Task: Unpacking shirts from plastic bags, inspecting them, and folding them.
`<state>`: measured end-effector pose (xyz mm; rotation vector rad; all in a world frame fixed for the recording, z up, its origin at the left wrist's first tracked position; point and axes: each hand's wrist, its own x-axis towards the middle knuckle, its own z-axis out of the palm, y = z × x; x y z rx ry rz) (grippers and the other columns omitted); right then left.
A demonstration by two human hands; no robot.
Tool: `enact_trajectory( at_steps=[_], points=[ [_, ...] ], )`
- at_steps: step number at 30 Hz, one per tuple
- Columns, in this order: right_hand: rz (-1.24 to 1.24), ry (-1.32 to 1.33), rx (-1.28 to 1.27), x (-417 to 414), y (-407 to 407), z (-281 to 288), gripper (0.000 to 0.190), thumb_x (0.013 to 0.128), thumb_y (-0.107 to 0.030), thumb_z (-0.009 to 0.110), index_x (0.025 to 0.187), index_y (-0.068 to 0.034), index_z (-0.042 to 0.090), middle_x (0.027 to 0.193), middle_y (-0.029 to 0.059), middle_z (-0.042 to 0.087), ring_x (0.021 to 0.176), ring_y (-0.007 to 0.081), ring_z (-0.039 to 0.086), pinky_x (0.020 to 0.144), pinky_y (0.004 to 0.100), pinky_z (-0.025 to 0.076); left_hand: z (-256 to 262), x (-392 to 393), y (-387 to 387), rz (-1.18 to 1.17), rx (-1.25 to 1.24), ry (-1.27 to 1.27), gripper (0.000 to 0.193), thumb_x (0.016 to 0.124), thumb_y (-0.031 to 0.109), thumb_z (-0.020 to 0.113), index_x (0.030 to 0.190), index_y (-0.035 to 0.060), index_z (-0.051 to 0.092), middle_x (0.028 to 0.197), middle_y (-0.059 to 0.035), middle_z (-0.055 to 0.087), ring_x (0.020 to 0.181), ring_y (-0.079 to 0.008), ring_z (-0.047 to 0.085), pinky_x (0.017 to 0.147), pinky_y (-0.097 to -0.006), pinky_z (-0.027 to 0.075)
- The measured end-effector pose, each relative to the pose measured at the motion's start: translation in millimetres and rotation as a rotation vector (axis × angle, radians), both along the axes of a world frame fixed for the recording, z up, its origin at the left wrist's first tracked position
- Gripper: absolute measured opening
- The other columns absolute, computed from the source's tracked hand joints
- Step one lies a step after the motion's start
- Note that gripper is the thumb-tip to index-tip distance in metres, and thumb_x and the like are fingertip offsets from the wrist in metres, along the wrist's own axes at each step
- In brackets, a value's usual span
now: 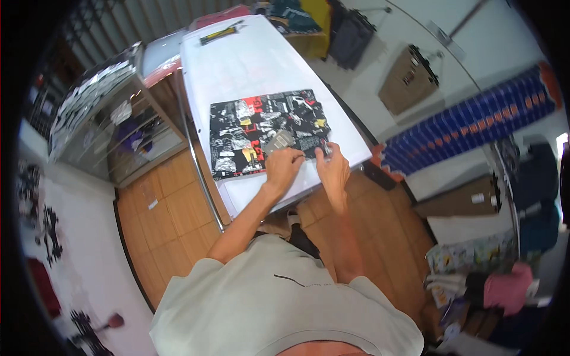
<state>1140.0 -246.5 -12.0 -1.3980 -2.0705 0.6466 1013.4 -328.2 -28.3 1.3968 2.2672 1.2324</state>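
A folded black cloth item (pixel 231 129) with a white, red and yellow print lies on a white table (pixel 240 66). On its near part is a grey tag (pixel 278 141) bearing print. My left hand (pixel 282 167) rests at the near edge of the cloth beside the tag, its fingers bent; whether it pinches the fabric is hidden. At the cloth's near right corner is my right hand (pixel 333 168), thumb and forefinger at the fabric edge. Whether those fingers grip the corner cannot be told.
A yellow and black tool (pixel 219 35), perhaps a cutter, lies at the table's far end. A glass display case (pixel 120 120) stands to the left. On the right are a blue patterned cloth roll or banner (pixel 467 120) and brown trousers (pixel 407 82) hung on the wall. Tiled floor (pixel 169 213) surrounds the table.
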Motion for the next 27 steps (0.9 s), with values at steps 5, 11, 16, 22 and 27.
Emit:
enact_trajectory(
  at_steps=[5,11,16,22,27],
  points=[
    [0.089,-0.018,-0.044,0,40,-18,0.037,0.081,-0.019,0.072,0.115,-0.007,0.061,0.079,0.0209,0.069,0.076,0.042,0.068,0.07,0.0488,0.051,15,5,6,-0.017,-0.08,-0.244,0.031,0.081,0.023,0.077,0.104,0.0019,0.074,0.091,-0.014,0.074,0.076,-0.0224,0.071,0.07,-0.0334,0.055],
    [0.227,-0.021,0.108,13,33,6,0.042,0.084,-0.018,0.072,0.121,-0.005,0.06,0.114,0.0169,0.056,0.11,0.0373,0.052,0.093,0.0457,0.044,45,-65,15,0.145,-0.021,-0.118,0.027,0.089,0.021,0.068,0.109,0.0017,0.072,0.1,-0.0195,0.072,0.085,-0.0271,0.072,0.077,-0.0354,0.055],
    [0.586,-0.044,0.165,10,26,-9,0.033,0.085,-0.016,0.07,0.115,-0.005,0.063,0.112,0.0126,0.059,0.107,0.0324,0.055,0.09,0.0444,0.042,-1,-176,0,0.255,-0.12,0.303,0.02,0.092,0.013,0.056,0.104,0.0048,0.069,0.11,-0.0141,0.069,0.107,-0.034,0.062,0.091,-0.0478,0.047],
    [0.675,-0.097,0.197,21,45,-22,0.031,0.089,-0.026,0.068,0.111,-0.005,0.066,0.11,0.0102,0.063,0.103,0.0282,0.058,0.092,0.0475,0.04,-13,-204,-17,0.285,-0.39,0.391,0.023,0.095,0.02,0.049,0.104,0.0104,0.068,0.111,-0.0069,0.068,0.109,-0.0279,0.061,0.089,-0.0522,0.042],
    [0.694,-0.209,0.302,17,68,-23,0.034,0.092,-0.032,0.063,0.112,-0.004,0.067,0.115,0.0091,0.063,0.11,0.0256,0.058,0.105,0.0625,0.029,-12,-185,-38,0.362,-0.393,0.426,0.023,0.094,0.023,0.049,0.105,0.0135,0.067,0.112,-0.005,0.066,0.109,-0.0259,0.059,0.091,-0.0527,0.04]
  ],
)
